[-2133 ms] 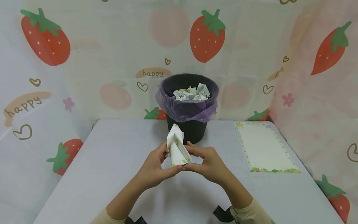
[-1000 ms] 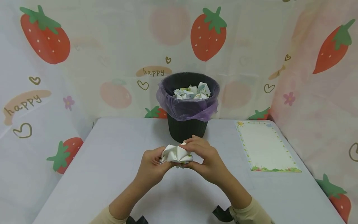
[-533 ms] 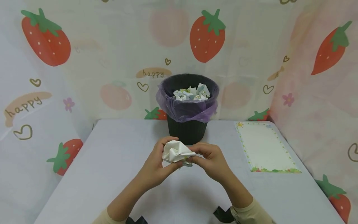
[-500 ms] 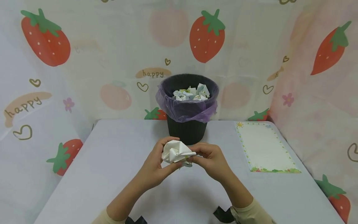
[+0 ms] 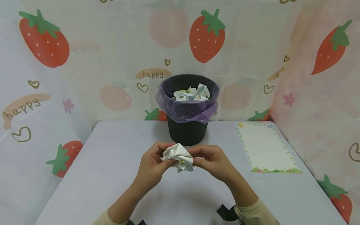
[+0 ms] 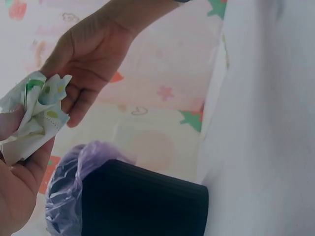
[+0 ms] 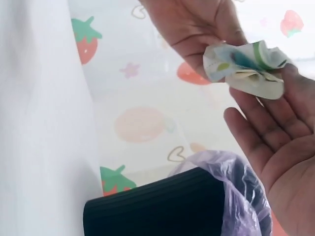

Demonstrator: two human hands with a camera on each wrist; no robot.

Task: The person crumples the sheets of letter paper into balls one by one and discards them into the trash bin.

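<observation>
A crumpled sheet of white paper (image 5: 177, 156) with a green leafy print is held up between both hands, in front of the trash can. My left hand (image 5: 152, 163) grips its left side, thumb on the near face. On the other side my right hand (image 5: 212, 161) pinches the paper between thumb and fingers. Both wrist views show the crumpled paper (image 6: 39, 110) from the side, its folds and torn-looking edges spread outward. In the right wrist view the lower fingers of the right hand (image 7: 290, 142) extend beneath the wad.
Behind the hands stands a black trash can (image 5: 187, 132) lined with a purple bag (image 5: 187, 111). Several crumpled papers (image 5: 194, 93) fill its top. A flat sheet of bordered paper (image 5: 267, 147) lies at the right of the white table (image 5: 112, 150).
Earlier the paper was a tall folded cone; it has been squashed into a compact wad. Over the last half second both hands have turned it, and the left hand has shifted slightly left.
</observation>
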